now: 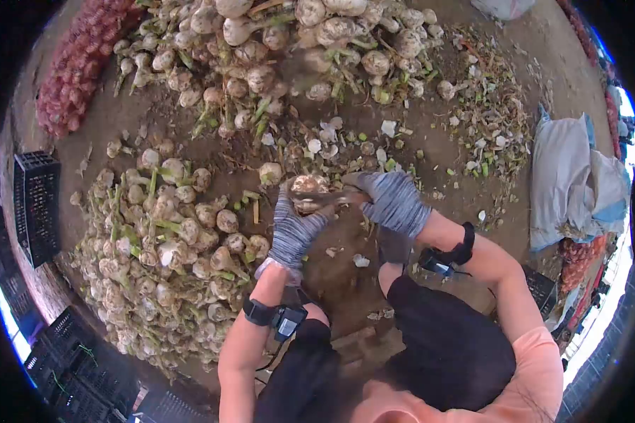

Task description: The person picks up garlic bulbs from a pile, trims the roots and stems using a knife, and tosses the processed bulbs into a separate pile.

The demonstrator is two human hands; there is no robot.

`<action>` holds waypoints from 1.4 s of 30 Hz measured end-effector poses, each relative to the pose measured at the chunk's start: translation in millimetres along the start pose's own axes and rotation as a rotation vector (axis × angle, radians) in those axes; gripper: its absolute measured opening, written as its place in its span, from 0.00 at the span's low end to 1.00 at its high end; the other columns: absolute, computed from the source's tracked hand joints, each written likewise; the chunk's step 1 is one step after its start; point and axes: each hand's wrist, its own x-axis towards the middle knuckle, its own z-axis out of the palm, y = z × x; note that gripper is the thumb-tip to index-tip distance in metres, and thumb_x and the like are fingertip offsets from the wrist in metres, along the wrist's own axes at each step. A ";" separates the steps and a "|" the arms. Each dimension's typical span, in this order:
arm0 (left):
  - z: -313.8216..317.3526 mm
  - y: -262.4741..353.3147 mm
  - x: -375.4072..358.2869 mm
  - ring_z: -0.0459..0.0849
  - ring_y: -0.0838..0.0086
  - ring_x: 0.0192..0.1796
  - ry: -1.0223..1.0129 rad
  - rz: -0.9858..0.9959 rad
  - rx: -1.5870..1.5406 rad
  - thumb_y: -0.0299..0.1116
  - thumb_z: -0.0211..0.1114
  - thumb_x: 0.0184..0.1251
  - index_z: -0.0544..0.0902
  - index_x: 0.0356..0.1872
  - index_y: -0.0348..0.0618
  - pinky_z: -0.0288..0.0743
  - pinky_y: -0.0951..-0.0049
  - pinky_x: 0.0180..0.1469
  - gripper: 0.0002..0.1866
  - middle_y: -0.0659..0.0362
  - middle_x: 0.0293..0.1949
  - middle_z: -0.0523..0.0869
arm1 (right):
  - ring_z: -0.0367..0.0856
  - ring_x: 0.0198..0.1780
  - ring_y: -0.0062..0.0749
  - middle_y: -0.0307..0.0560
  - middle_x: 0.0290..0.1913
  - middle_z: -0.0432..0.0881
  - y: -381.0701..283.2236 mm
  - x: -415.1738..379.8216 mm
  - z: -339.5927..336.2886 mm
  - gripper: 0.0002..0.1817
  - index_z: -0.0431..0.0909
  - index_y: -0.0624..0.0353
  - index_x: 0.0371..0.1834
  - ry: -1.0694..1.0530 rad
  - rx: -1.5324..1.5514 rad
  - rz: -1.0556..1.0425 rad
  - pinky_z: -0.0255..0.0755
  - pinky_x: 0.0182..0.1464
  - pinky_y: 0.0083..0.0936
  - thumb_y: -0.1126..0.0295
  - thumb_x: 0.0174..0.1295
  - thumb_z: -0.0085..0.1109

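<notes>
Both hands wear grey striped knit gloves. My left hand (294, 229) is closed around a large garlic bulb (309, 185), its outer skin whitish with brown soil. From the right, my right hand (396, 200) grips a dark, narrow tool that looks like a knife (331, 198). Its blade lies across the near side of the bulb and seems to touch it; the handle is mostly hidden in the glove. Just beyond my left hand, a loose garlic bulb (269, 173) rests on the ground.
A broad heap of garlic with stems (166, 261) lies to the left, another heap (261, 70) ahead. Trimmings and peels (487, 134) litter the soil. Red mesh sacks (85, 67) and a black crate (37, 204) stand left; a white sack (568, 183) lies right.
</notes>
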 end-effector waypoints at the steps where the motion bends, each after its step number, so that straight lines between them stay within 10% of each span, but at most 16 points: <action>1: -2.1 -2.8 -0.2 0.77 0.72 0.47 -0.041 0.008 0.108 0.25 0.71 0.46 0.60 0.59 0.40 0.74 0.72 0.51 0.38 0.55 0.47 0.77 | 0.80 0.35 0.47 0.54 0.31 0.80 -4.8 4.3 -1.9 0.16 0.75 0.61 0.42 -0.057 -0.172 -0.022 0.74 0.37 0.38 0.66 0.51 0.55; 7: -14.6 -39.4 -5.3 0.76 0.70 0.51 -0.169 0.247 0.269 0.38 0.65 0.54 0.57 0.60 0.41 0.71 0.71 0.55 0.35 0.56 0.51 0.76 | 0.80 0.27 0.43 0.53 0.24 0.79 -24.1 11.9 4.1 0.08 0.72 0.62 0.32 -0.128 -0.296 -0.090 0.73 0.28 0.36 0.70 0.53 0.48; 10: -10.5 -25.9 -9.9 0.77 0.70 0.50 -0.091 0.381 0.824 0.39 0.68 0.52 0.65 0.56 0.41 0.71 0.71 0.54 0.31 0.56 0.50 0.77 | 0.80 0.26 0.43 0.53 0.24 0.79 -10.0 10.0 11.1 0.07 0.71 0.62 0.31 -0.100 -0.244 -0.109 0.73 0.26 0.37 0.70 0.53 0.47; 20: 0.6 23.2 -43.3 0.79 0.77 0.40 -0.022 0.212 0.134 0.38 0.74 0.44 0.73 0.43 0.43 0.74 0.77 0.43 0.25 0.60 0.40 0.81 | 0.79 0.30 0.50 0.56 0.28 0.79 78.8 -10.0 0.7 0.13 0.77 0.57 0.40 -0.154 -0.302 0.338 0.72 0.31 0.39 0.66 0.53 0.52; 25: -6.4 2.0 -26.3 0.79 0.76 0.38 -0.015 0.104 0.050 0.38 0.73 0.45 0.75 0.40 0.41 0.74 0.77 0.40 0.23 0.61 0.40 0.79 | 0.78 0.33 0.53 0.57 0.28 0.79 83.9 -9.1 35.2 0.17 0.77 0.59 0.39 -0.214 -0.338 0.226 0.72 0.34 0.40 0.58 0.53 0.56; 33: 4.5 12.5 -19.8 0.77 0.63 0.29 -0.282 0.518 0.807 0.33 0.71 0.44 0.80 0.26 0.41 0.72 0.71 0.32 0.10 0.54 0.27 0.79 | 0.78 0.33 0.53 0.61 0.28 0.79 39.5 25.5 37.5 0.23 0.75 0.65 0.37 -0.265 0.016 0.128 0.71 0.40 0.40 0.53 0.56 0.50; 38: -39.6 50.2 -48.4 0.79 0.66 0.30 0.009 0.579 0.758 0.30 0.71 0.44 0.77 0.24 0.43 0.73 0.71 0.31 0.09 0.55 0.30 0.80 | 0.79 0.33 0.53 0.62 0.28 0.79 117.8 -5.2 52.9 0.23 0.75 0.65 0.37 -0.282 -0.197 0.254 0.72 0.40 0.40 0.52 0.56 0.50; 42: -120.9 67.5 -100.6 0.79 0.71 0.38 0.645 0.474 1.428 0.30 0.69 0.49 0.77 0.35 0.41 0.73 0.75 0.39 0.13 0.57 0.37 0.80 | 0.79 0.38 0.50 0.59 0.34 0.80 64.3 36.8 -24.8 0.24 0.74 0.64 0.43 0.274 0.188 0.455 0.72 0.43 0.36 0.52 0.53 0.57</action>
